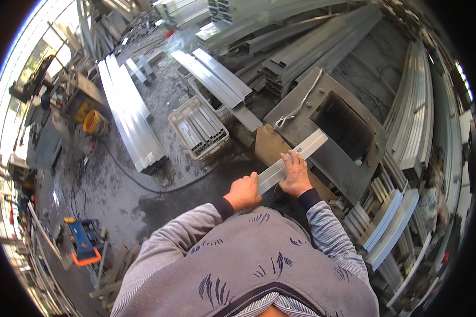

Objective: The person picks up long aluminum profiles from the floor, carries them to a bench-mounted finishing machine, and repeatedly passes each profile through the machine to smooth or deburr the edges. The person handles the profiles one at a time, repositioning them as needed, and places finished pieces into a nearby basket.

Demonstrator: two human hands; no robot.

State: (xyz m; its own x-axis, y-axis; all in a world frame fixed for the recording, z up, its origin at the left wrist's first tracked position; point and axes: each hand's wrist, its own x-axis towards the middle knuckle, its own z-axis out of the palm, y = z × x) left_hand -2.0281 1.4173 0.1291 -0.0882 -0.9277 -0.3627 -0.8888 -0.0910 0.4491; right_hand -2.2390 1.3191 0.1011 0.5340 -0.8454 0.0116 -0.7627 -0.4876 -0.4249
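A short silver metal profile [274,174] is held between both my hands in front of my body. My left hand [244,190] is closed round its near left end. Farther up its length, my right hand [295,173] grips it from the right side, fingers over the top face. The profile slants up to the right, and its far end reaches over the edge of a grey metal machine housing [349,177]. That housing has a dark rectangular opening [344,127] in its top. A brown board [269,145] stands against the housing's left side.
A white plastic crate [225,147] of short profiles stands on the floor ahead. Long silver profiles [127,116] lie to its left, and more [211,79] lie behind it. A cable [143,185] crosses the floor. Stacked profiles [415,121] line the right side. A yellow bucket [94,122] stands left.
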